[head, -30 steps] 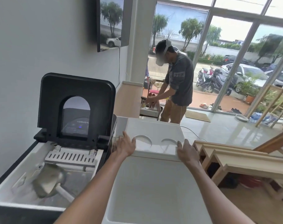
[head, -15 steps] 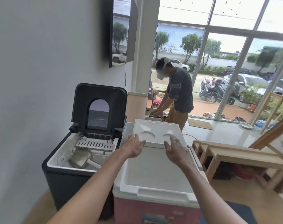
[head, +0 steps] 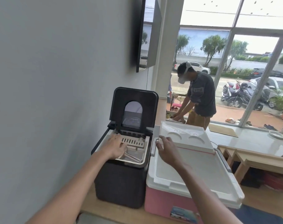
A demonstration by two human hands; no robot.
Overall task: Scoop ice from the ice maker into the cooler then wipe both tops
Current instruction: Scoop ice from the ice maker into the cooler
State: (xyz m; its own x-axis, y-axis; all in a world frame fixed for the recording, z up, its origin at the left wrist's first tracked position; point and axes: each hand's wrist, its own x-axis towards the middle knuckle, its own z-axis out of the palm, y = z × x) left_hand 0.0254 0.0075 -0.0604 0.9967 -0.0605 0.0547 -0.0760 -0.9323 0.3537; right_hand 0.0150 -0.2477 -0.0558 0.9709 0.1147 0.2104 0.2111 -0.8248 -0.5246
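I judge this to be the very start of the scooping step, with no ice moved as far as I can see. The black ice maker (head: 121, 183) sits at centre-left of the frame on the wooden worktop (head: 118, 214), its lid (head: 134, 97) standing upright. My left hand (head: 115, 147) is over its open basket, fingers straight and spread, gripping nothing. Just below and to the right of that hand the scoop handle (head: 132, 156) lies in the basket; the bowl of the scoop is hidden under the hand. The pink cooler (head: 166, 201) stands just beside the ice maker at lower centre, its mouth uncovered and its white lid (head: 184, 136) lying across the far end. My right hand (head: 165, 148) hangs at the cooler's rear left corner, fingers loosely curled and holding nothing; whether it touches the rim I cannot tell. The next move calls for the left hand to drop, close round the scoop handle and dig into the basket.
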